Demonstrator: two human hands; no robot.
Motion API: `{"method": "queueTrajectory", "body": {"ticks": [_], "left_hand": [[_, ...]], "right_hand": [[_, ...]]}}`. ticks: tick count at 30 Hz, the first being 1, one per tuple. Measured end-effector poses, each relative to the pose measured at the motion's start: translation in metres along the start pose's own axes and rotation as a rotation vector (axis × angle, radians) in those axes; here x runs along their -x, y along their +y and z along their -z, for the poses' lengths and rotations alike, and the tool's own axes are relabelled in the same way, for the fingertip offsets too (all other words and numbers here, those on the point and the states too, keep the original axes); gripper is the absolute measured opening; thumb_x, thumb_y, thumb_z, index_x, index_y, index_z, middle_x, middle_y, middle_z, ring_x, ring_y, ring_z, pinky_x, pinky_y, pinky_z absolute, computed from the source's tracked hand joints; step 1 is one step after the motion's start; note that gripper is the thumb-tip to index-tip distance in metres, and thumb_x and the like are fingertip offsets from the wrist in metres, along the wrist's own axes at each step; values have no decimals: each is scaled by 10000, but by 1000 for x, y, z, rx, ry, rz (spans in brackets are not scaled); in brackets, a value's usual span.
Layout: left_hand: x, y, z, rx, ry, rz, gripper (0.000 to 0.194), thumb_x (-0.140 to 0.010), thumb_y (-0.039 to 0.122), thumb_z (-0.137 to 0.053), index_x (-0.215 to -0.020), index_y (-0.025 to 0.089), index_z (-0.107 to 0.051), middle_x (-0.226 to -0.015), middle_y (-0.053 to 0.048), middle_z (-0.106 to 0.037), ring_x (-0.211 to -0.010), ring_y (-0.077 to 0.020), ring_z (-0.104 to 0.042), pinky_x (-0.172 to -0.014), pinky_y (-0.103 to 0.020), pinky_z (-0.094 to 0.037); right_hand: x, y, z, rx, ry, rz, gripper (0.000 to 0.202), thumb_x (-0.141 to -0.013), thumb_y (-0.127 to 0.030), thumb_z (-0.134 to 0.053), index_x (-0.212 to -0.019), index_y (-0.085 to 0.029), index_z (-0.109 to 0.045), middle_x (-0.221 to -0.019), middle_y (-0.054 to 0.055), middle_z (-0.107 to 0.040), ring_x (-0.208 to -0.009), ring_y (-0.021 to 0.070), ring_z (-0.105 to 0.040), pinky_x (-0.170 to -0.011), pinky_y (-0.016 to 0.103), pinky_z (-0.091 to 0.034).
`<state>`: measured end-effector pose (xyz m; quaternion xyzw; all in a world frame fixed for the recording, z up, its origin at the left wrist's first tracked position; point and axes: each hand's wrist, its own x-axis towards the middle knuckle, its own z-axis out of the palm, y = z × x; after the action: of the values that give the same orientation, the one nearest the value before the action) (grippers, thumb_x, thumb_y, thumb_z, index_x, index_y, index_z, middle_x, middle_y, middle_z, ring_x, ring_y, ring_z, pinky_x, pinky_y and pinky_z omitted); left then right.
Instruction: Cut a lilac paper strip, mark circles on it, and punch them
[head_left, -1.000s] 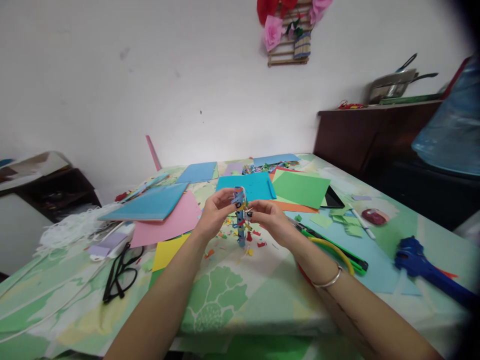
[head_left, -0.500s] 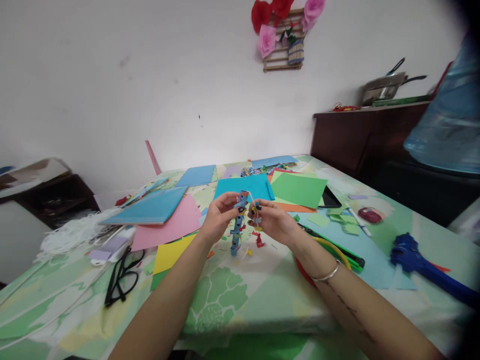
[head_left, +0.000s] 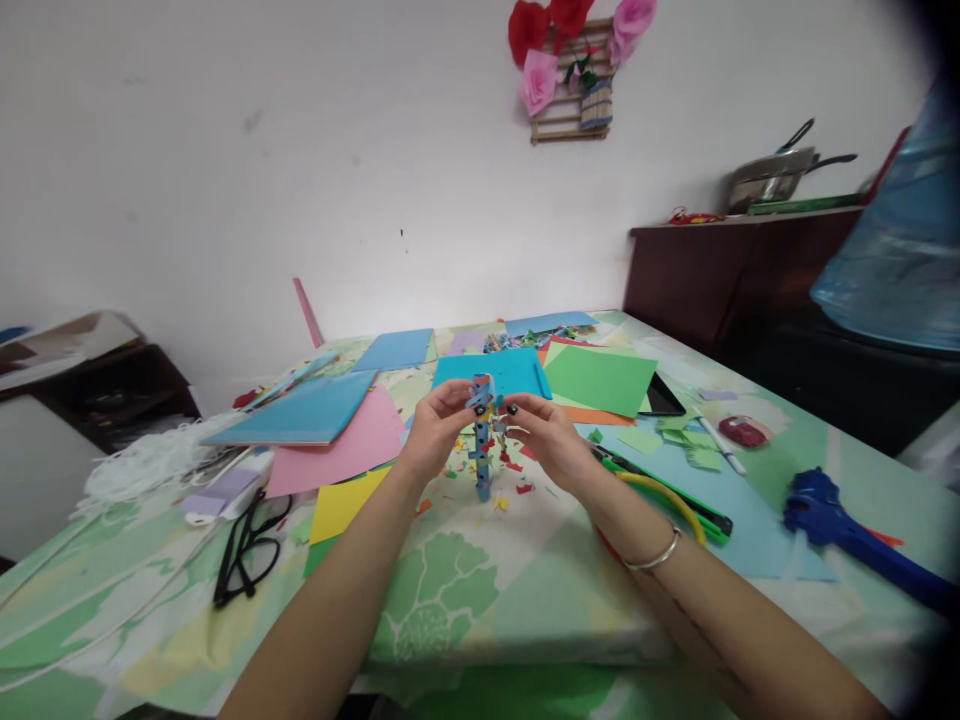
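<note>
I pinched the top of the blue paper strip [head_left: 481,440] with my left hand [head_left: 435,430] and right hand [head_left: 546,432]. It hung down below my fingers [head_left: 480,402], over the tabletop [head_left: 525,590]. It looked light, thin and easy to tear.

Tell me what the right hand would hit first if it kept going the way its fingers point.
The right hand points left, toward the blue paper strip it pinches near the top. Just beyond that are the left hand's fingertips, though depth between them is hard to judge.
</note>
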<state>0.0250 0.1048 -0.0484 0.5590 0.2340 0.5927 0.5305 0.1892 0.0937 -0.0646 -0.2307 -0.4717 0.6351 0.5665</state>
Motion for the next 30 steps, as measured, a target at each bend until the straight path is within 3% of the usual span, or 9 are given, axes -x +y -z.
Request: {"method": "queueTrajectory", "body": {"ticks": [4, 9, 13, 16, 19, 24, 30], "left_hand": [[-6, 0, 12, 17, 39, -17, 367, -593, 205, -808, -939, 195, -689, -916, -37, -718, -824, -165, -643, -778, -287, -459], [-11, 6, 27, 35, 62, -29, 394, -589, 219, -808, -965, 205, -690, -904, -37, -725, -851, -182, -656, -800, -312, -465], [-11, 12, 32, 38, 43, 1, 403, -609, 206, -792, -1000, 208, -690, -887, -41, -728, -859, -199, -665, -813, -342, -480], [-10, 14, 31, 35, 24, 27, 393, -612, 197, -786, -994, 202, -695, -892, -48, -730, -865, -207, -668, -806, -346, -488], [-8, 13, 28, 26, 16, 38, 356, -603, 195, -791, -949, 186, -707, -907, -58, -729, -867, -207, -666, -786, -326, -491], [-7, 8, 24, 5, 8, 25, 399, -592, 206, -807, -977, 171, -710, -954, -68, -724, -857, -189, -660, -782, -290, -486], [-9, 4, 19, 12, 104, -48, 369, -587, 214, -812, -939, 204, -700, -986, -39, -719, -859, -166, -652, -753, -265, -478]], "right_hand": [[-1, 1, 4, 55, -7, -41, 262, -722, -387, -694, -890, -187, -681, -947, 62, -680, -867, 179, -616, -781, 311, -435], [-4, 1, 10, 109, 58, -38, 232, -728, -383, -655, -877, -205, -671, -1050, 70, -664, -991, 199, -588, -864, 338, -420], [-5, 4, 12, 169, 20, -72, 267, -640, -189, -616, -903, -209, -660, -1072, 66, -655, -1023, 216, -578, -867, 352, -423], [-3, 7, 10, 214, -59, -146, 461, -525, -62, -541, -950, -211, -639, -1107, 60, -642, -1026, 222, -582, -824, 344, -443], [0, 9, 7, 253, -127, -234, 540, -496, -26, -553, -1000, -216, -609, -1059, 55, -658, -1015, 225, -589, -753, 321, -463], [4, 14, 3, 292, -187, -317, 574, -513, -27, -569, -1051, -227, -567, -951, 45, -698, -935, 212, -621, -653, 279, -459], [2, 25, -2, 302, -161, -277, 540, -496, -50, -658, -998, -224, -566, -866, 15, -684, -794, 186, -633, -645, 290, -472]]}}
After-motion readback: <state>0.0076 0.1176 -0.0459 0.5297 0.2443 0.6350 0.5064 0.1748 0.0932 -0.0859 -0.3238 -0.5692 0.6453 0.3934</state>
